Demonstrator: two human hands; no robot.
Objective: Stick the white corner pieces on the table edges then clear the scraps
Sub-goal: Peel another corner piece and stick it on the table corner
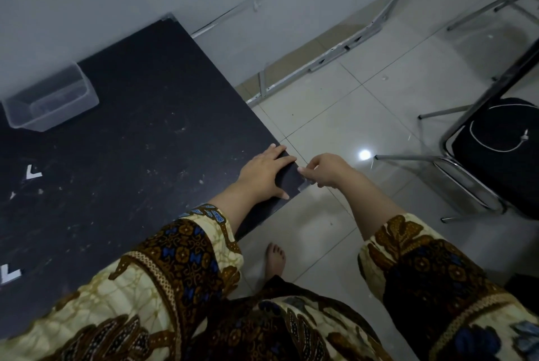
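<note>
A black table [140, 138] fills the left of the view. My left hand [267, 172] lies flat on its near right corner, fingers spread. My right hand [326, 169] is off the table's edge and pinches a pale, translucent corner piece [306, 184] against that corner. Two white L-shaped pieces lie on the tabletop to the left, one [33, 173] further back and one [10, 273] at the left border. Another corner piece [170, 16] sits on the table's far corner.
A clear plastic box [49, 101] stands on the table by the wall. A chair with a chrome frame and black seat [495, 153] is on the tiled floor to the right. Metal folding legs [335, 51] lean along the wall. My bare foot [275, 258] is below the table edge.
</note>
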